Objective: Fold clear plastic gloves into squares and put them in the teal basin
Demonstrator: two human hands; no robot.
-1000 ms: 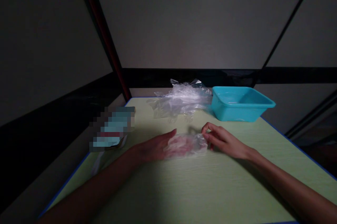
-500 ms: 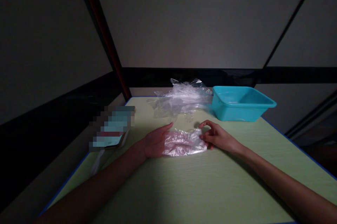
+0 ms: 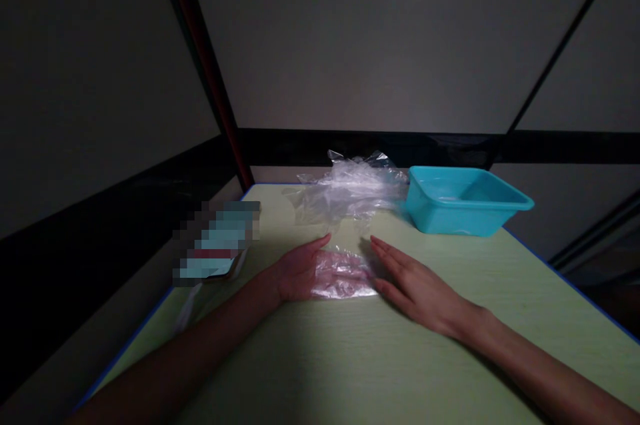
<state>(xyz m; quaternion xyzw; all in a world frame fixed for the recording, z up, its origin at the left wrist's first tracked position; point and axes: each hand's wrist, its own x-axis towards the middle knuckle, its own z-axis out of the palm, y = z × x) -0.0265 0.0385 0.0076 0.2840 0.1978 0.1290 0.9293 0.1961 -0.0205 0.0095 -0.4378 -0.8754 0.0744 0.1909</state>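
Observation:
A clear, crinkled plastic bag (image 3: 343,275) lies flat on the pale green table (image 3: 350,358), with a pinkish tint showing through it. My left hand (image 3: 300,272) is at the bag's left end, thumb pointing up and apart; its fingers appear to be under or inside the plastic, showing pink through it. At the right end, my right hand (image 3: 417,288) rests with its fingers stretched out and thumb apart, touching or just over the bag's edge. Behind both hands is a loose heap of clear plastic bags (image 3: 355,188).
A turquoise basin (image 3: 463,215) stands at the back right of the table. On the left edge lies a phone-like device (image 3: 220,238), partly pixelated, with a whitish strip (image 3: 187,308) near it. A grey panelled wall (image 3: 350,45) rises behind.
My right hand has opened from a curled pose, its fingers now straightened over the bag's right end. My left hand has hardly moved. The view has shifted slightly.

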